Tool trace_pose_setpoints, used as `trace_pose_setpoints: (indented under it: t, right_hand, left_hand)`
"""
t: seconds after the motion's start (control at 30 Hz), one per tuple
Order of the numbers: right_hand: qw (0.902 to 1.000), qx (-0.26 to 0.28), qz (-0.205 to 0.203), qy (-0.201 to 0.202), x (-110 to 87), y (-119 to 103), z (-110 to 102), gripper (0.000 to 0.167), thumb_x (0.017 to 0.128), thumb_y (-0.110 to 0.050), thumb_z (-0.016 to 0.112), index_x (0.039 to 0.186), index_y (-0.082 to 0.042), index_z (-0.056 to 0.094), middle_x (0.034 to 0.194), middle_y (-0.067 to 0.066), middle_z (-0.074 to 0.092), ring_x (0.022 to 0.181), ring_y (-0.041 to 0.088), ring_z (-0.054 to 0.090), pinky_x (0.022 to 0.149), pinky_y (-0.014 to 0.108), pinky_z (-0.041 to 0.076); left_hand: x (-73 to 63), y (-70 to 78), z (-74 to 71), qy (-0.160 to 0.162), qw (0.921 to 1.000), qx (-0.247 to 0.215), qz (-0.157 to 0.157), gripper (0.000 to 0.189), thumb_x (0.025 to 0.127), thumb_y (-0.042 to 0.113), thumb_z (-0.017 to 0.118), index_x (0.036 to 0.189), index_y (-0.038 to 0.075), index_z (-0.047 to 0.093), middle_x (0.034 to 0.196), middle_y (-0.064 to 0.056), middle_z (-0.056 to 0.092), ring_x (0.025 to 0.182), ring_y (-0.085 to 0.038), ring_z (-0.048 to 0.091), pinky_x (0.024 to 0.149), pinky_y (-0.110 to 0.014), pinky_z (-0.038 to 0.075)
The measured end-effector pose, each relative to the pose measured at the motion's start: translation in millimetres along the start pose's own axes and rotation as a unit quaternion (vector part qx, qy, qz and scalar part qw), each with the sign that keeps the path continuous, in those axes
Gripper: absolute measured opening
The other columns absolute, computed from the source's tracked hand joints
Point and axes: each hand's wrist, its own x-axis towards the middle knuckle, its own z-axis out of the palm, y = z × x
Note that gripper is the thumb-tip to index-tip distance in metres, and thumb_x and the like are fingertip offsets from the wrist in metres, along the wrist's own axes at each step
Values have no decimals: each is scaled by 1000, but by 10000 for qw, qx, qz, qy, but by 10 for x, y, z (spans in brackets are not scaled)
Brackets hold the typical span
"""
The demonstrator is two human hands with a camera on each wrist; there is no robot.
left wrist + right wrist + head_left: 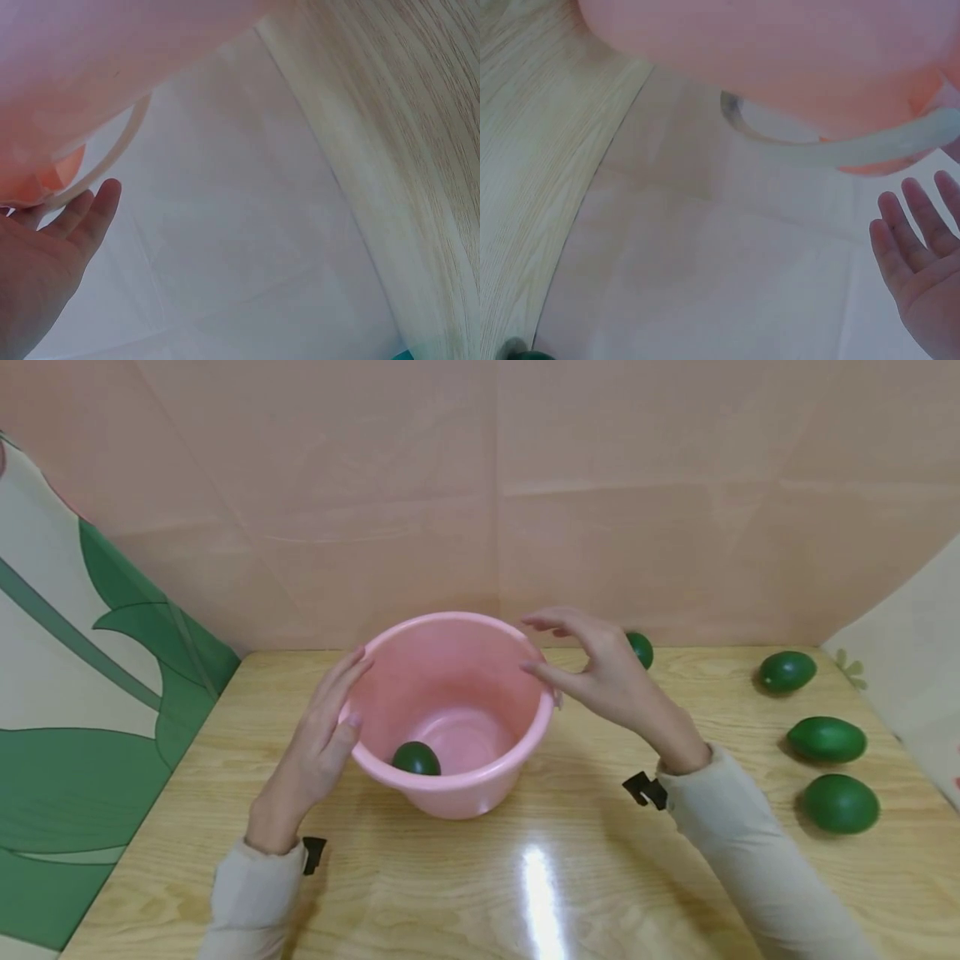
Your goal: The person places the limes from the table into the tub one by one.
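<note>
A pink plastic bucket (465, 793) stands on the wooden table, its mouth facing up. One dark green, avocado-like fruit (417, 758) lies inside, near the front wall. My left hand (311, 752) rests along the bucket's left rim, fingers mostly straight and thumb tip at the edge. Over at the right rim, my right hand (600, 664) has its fingers spread, with the thumb and fingertips right by the edge. A pale handle (124, 142) hangs from the bucket's side in the left wrist view, close to the left fingers. The right wrist view shows the handle (840, 152) above the loosely extended right fingers (889, 240).
Behind the right hand, another green fruit (640, 649) is partly hidden. Three more, including the nearest fruit (840, 804), form a column along the right side of the wooden table (420, 893). A pinkish covered wall (450, 510) rises at the table's back edge.
</note>
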Motion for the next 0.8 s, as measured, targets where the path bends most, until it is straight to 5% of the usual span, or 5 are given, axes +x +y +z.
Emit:
trace_pose_setpoints:
  t: [0.5,0.8]
  right_hand:
    - [9998,70,113,176,-23,147,-51,48,82,-8,78,127,-6,64,126,10,67,115,27,63,98,42,54]
    - [9984,-79,-15,559,-56,238,-53,46,78,-1,80,122,-2,66,122,12,70,112,24,65,98,21,50]
  left_hand:
    - [0,7,-3,28,10000,48,-49,59,95,15,41,154,14,36,164,-5,24,151,-32,23,112,-71,28]
    - [22,28,23,-32,10000,-2,-43,60,95,16,41,155,15,35,165,-4,23,151,-31,23,112,-71,28]
